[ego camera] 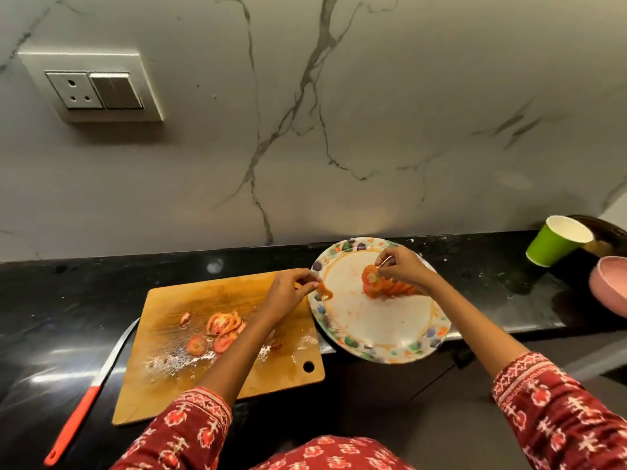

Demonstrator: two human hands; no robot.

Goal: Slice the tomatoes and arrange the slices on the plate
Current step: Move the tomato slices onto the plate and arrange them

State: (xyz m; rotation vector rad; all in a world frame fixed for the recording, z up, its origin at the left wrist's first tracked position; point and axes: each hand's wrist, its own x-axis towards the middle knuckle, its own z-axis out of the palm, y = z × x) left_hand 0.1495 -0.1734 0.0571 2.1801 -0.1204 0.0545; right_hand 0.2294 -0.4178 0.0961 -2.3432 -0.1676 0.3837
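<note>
A round plate [380, 329] with a coloured patterned rim lies on the black counter, overhanging its front edge. A row of overlapping tomato slices [386, 286] lies on the plate. My right hand [403, 268] pinches the slice at the left end of that row. My left hand [288, 293] pinches a single tomato slice [325, 294] over the plate's left rim. Several more slices [219, 330] lie on the wet wooden cutting board [176, 378] to the left of the plate.
A knife with a red handle [73, 424] lies on the counter left of the board. A green paper cup [556, 240] leans at the far right beside a pink bowl [609, 288]. A marble wall with a socket [93, 88] rises behind.
</note>
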